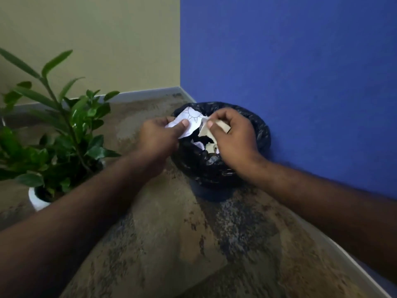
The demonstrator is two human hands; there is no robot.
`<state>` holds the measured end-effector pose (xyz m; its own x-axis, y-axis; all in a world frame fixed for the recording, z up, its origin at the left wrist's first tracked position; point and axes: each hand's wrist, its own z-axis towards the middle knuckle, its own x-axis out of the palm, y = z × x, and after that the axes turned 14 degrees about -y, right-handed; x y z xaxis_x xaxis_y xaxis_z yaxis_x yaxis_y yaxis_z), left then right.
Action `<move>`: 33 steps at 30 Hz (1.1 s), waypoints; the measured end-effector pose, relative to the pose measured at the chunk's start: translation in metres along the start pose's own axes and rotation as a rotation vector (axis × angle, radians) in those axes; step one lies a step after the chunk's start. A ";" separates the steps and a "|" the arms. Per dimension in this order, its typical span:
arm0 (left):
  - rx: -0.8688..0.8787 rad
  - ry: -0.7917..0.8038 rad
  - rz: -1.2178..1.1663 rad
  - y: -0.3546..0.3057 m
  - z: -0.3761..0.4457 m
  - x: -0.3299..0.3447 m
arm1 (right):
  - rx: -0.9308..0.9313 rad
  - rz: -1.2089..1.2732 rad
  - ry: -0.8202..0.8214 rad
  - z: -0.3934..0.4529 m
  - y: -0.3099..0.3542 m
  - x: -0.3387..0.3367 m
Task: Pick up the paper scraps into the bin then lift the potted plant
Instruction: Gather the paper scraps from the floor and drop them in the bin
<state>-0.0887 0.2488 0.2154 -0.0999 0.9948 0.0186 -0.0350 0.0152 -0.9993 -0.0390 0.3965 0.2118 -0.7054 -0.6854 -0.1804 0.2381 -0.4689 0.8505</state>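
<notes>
White paper with a line drawing (190, 121) is pinched in your left hand (160, 136), and your right hand (234, 136) pinches a beige scrap (207, 131); both hands are over the bin (257, 134) (black liner, more scraps inside). It stands on the mottled floor (171, 244) against the blue wall (300, 72). Left of your arm, the potted plant (60, 130) sits in its white pot (35, 201).

Both forearms were bare, no sleeves reaching the wrists; left hand (160, 134) and right hand (235, 136) wore no gloves.
</notes>
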 end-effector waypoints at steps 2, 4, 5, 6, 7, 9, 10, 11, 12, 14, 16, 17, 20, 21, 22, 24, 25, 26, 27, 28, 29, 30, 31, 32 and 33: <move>-0.177 0.003 -0.088 -0.003 0.000 0.024 | 0.102 -0.043 -0.116 0.016 -0.007 -0.001; -0.278 0.020 -0.107 -0.003 0.000 0.043 | 0.237 -0.123 -0.171 0.031 -0.015 -0.004; -0.314 0.032 -0.129 -0.003 -0.001 0.051 | 0.325 -0.156 -0.151 0.037 -0.019 -0.006; -0.347 0.049 -0.178 -0.002 -0.001 0.059 | 0.428 -0.158 -0.116 0.044 -0.023 -0.010; -0.385 0.075 -0.248 -0.002 -0.003 0.064 | 0.528 -0.132 -0.084 0.049 -0.024 -0.016; -0.439 0.126 -0.357 0.000 -0.006 0.069 | 0.645 -0.059 -0.056 0.057 -0.029 -0.026; -0.440 0.153 -0.379 0.001 -0.007 0.069 | 0.657 -0.034 -0.058 0.059 -0.032 -0.030; -0.435 0.180 -0.390 0.002 -0.007 0.069 | 0.658 -0.018 -0.065 0.060 -0.035 -0.033; -0.435 0.201 -0.389 0.003 -0.008 0.068 | 0.659 -0.002 -0.073 0.060 -0.036 -0.035; -0.429 0.255 -0.368 0.005 -0.009 0.066 | 0.680 0.027 -0.094 0.057 -0.038 -0.036; -0.429 0.308 -0.331 0.006 -0.009 0.064 | 0.682 0.043 -0.094 0.053 -0.036 -0.034; -0.425 0.346 -0.306 0.005 -0.009 0.062 | 0.679 0.047 -0.087 0.051 -0.033 -0.033; -0.398 0.441 -0.269 0.001 -0.008 0.058 | 0.658 0.068 -0.058 0.045 -0.025 -0.029; -0.395 0.445 -0.268 -0.001 -0.008 0.057 | 0.645 0.065 -0.046 0.044 -0.023 -0.027; -0.391 0.430 -0.266 -0.003 -0.007 0.057 | 0.631 0.058 -0.033 0.043 -0.021 -0.026; -0.385 0.364 -0.265 -0.002 -0.007 0.057 | 0.592 0.014 -0.021 0.041 -0.018 -0.025; -0.378 0.330 -0.272 -0.001 -0.007 0.057 | 0.570 -0.010 -0.022 0.040 -0.017 -0.025; -0.364 0.300 -0.280 0.001 -0.007 0.058 | 0.550 -0.027 -0.030 0.040 -0.017 -0.025; -0.347 0.266 -0.281 0.003 -0.008 0.059 | 0.531 -0.054 -0.046 0.040 -0.016 -0.026; -0.331 0.225 -0.275 0.004 -0.009 0.059 | 0.515 -0.081 -0.068 0.040 -0.015 -0.026; -0.325 0.174 -0.266 0.005 -0.010 0.059 | 0.507 -0.104 -0.089 0.040 -0.015 -0.026; -0.328 0.118 -0.259 0.006 -0.010 0.059 | 0.509 -0.112 -0.105 0.040 -0.015 -0.025; -0.334 0.063 -0.248 0.008 -0.009 0.060 | 0.518 -0.109 -0.111 0.039 -0.014 -0.025; -0.335 0.009 -0.234 0.009 -0.008 0.060 | 0.530 -0.095 -0.109 0.038 -0.012 -0.024; -0.336 -0.045 -0.221 0.009 -0.007 0.059 | 0.539 -0.079 -0.101 0.036 -0.010 -0.023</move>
<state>-0.0877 0.3086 0.2070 -0.1699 0.9587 0.2283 0.2657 0.2676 -0.9262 -0.0489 0.4367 0.2254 -0.7742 -0.5903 -0.2284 -0.1746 -0.1476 0.9735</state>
